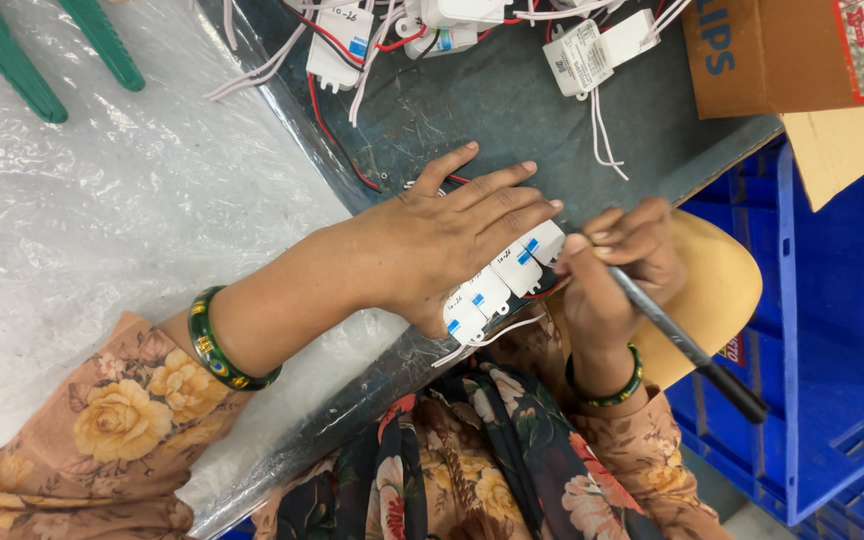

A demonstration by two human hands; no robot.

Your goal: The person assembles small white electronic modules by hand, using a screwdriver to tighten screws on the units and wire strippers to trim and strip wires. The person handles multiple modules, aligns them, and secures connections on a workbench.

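Risk: left hand (432, 240), flat, pins white modules (502, 280) at counter (512, 120) edge; right hand (617, 255) grips pen (687, 345). Row could slip off w/ less pressure.

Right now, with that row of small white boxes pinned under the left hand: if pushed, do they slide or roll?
Likely slide: the white boxes look flat-sided and blocky. Probably light, being small plastic shells. Their thin wires look floppy and could snag, dragging neighbours.
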